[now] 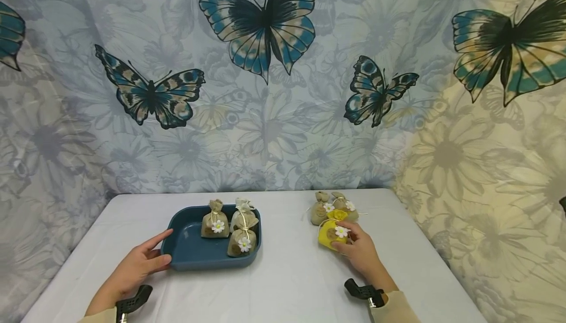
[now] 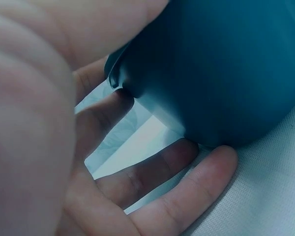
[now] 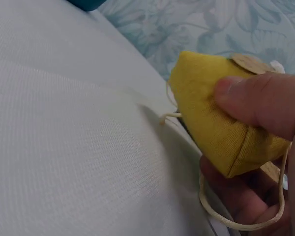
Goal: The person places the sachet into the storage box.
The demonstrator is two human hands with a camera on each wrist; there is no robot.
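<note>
In the head view my right hand (image 1: 361, 249) pinches a yellow drawstring sachet (image 1: 328, 235) with a white flower on it. The right wrist view shows the thumb pressed on the yellow sachet (image 3: 206, 103), fingers beneath and a cord loop hanging below it. My left hand (image 1: 138, 265) touches the left end of a blue tray (image 1: 187, 264), fingers spread. Close up, the fingers (image 2: 162, 172) lie fairly straight against the blue tray's wall (image 2: 211, 73). Several beige sachets stand in the tray's right part, including one at its middle (image 1: 215, 225) and one in front (image 1: 242, 242).
Behind the yellow sachet stand two beige sachets, one at left (image 1: 318, 213) and one at right (image 1: 351, 213). A white cloth (image 1: 287, 283) covers the table. Butterfly-printed fabric (image 1: 269, 156) hangs along the table's back edge.
</note>
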